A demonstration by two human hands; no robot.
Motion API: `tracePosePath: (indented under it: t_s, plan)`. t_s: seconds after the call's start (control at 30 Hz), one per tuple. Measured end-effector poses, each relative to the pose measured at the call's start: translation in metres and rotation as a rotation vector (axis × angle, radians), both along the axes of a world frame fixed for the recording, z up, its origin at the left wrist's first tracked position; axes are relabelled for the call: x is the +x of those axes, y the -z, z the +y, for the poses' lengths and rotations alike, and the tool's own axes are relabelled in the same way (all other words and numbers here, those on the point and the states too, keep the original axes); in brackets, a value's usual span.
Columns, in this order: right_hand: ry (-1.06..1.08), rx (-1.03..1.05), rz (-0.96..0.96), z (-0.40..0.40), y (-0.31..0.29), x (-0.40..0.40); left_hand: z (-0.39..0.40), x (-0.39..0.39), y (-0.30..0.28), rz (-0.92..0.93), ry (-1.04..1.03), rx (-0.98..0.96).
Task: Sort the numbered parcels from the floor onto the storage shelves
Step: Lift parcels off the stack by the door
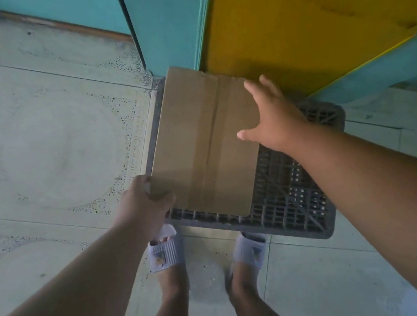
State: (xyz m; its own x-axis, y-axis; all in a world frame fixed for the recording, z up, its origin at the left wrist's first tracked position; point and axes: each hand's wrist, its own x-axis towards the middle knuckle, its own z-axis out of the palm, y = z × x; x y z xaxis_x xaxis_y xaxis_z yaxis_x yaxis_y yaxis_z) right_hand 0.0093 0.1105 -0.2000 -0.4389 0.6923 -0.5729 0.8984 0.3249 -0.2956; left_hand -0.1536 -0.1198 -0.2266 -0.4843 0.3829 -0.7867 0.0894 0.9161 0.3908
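Left hand [144, 199] is clamped on the near left corner of the cardboard box [203, 142], fingers curled around the edge. Right hand [271, 117] is spread wide open at the box's right edge, maybe just touching it, hard to say. The box sits on a dark plastic pallet [294, 198] on the tiled floor [34, 145], its far end against teal and yellow boards [302, 18]. No number visible on top.
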Motion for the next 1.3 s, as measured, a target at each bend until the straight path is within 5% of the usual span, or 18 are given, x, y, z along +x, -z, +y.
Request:
tracePosePath:
  t_s: [0.33,0.53,0.8,1.03,1.3]
  plan:
    - [-0.038,0.108,0.122,-0.024,-0.052,0.017,-0.030,0.018,-0.053,-0.085,-0.328,0.134]
    - [-0.040,0.131,0.182,-0.060,-0.198,0.039,-0.056,0.031,-0.200,-0.106,-0.420,0.254]
    - [-0.030,0.330,0.250,-0.099,-0.414,0.065,-0.084,0.039,-0.391,-0.041,-0.290,0.414]
    - [0.184,0.472,0.246,-0.145,-0.515,0.085,-0.079,0.015,-0.475,-0.023,-0.189,0.585]
    - [0.560,0.430,0.320,-0.201,-0.534,0.090,-0.089,-0.016,-0.515,-0.342,-0.306,0.696]
